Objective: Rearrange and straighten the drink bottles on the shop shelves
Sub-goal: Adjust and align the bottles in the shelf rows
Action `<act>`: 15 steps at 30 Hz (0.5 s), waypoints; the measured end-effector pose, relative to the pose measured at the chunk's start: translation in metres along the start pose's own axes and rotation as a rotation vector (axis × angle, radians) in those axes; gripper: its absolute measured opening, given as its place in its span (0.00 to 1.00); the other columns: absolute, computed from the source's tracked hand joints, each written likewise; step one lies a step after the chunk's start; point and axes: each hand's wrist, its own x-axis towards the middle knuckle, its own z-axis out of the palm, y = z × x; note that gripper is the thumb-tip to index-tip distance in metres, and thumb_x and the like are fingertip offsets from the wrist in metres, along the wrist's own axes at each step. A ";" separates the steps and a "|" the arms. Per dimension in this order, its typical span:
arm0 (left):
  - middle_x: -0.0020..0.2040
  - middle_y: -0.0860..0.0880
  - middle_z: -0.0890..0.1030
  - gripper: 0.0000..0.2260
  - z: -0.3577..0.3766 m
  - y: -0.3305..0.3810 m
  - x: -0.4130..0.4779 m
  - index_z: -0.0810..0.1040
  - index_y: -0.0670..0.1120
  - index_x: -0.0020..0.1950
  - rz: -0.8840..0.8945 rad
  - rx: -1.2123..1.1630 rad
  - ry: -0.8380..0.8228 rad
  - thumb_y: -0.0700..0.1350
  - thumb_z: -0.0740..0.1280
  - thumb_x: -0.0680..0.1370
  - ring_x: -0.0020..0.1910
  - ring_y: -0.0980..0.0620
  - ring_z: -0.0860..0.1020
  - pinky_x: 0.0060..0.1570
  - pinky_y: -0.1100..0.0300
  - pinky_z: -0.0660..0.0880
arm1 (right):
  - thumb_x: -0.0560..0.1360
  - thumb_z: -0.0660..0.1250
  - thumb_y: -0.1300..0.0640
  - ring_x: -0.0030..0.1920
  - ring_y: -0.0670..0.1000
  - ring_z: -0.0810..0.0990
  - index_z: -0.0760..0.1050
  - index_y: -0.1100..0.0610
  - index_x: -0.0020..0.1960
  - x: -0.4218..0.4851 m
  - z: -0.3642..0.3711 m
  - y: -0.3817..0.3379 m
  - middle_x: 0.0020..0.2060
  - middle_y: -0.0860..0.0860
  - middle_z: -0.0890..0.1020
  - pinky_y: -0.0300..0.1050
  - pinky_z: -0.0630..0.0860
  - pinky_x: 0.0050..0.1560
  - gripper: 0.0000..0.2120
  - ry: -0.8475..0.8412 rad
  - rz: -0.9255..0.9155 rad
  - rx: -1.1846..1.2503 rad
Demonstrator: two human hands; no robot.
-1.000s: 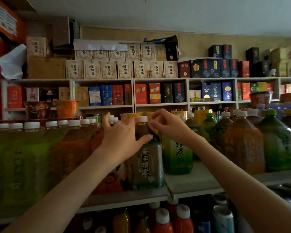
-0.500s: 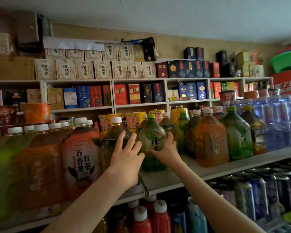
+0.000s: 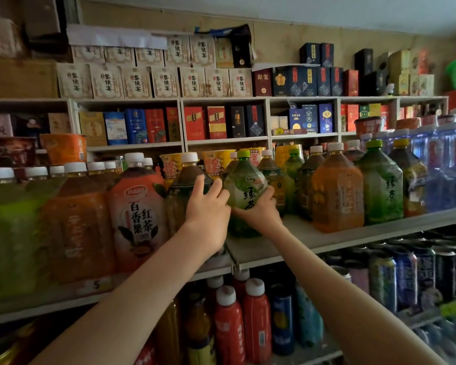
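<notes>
gripped: one green tea bottle
left hand: fingers straight, against its side
right hand: fingers curled round it

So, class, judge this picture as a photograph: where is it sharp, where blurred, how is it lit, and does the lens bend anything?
Head view: dim, flat light, no strong glare, the cans below in shadow; head view: the green tea bottle is sharp at centre, the green bottles at far left smear into blur; head view: the wide lens stretches the sides, slanting the shelf edge.
</notes>
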 end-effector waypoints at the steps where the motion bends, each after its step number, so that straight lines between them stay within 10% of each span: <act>1: 0.74 0.45 0.59 0.32 0.001 0.000 0.000 0.65 0.47 0.72 0.002 -0.003 0.015 0.60 0.67 0.73 0.75 0.42 0.48 0.70 0.39 0.43 | 0.64 0.74 0.39 0.65 0.61 0.68 0.44 0.57 0.73 -0.001 0.000 0.000 0.68 0.60 0.61 0.53 0.73 0.57 0.54 0.000 0.002 -0.003; 8: 0.75 0.44 0.57 0.28 0.007 0.002 -0.005 0.66 0.46 0.70 -0.020 -0.118 0.132 0.55 0.68 0.74 0.75 0.43 0.47 0.70 0.40 0.40 | 0.64 0.74 0.39 0.64 0.62 0.70 0.46 0.58 0.72 -0.008 0.000 -0.003 0.66 0.61 0.63 0.55 0.73 0.59 0.51 0.030 0.016 -0.014; 15: 0.75 0.48 0.60 0.23 0.018 0.028 -0.005 0.65 0.47 0.72 -0.028 -0.734 0.476 0.37 0.62 0.78 0.75 0.50 0.54 0.71 0.55 0.40 | 0.73 0.69 0.50 0.68 0.61 0.65 0.40 0.60 0.75 -0.014 -0.002 -0.001 0.71 0.63 0.56 0.50 0.68 0.60 0.46 -0.060 0.003 0.069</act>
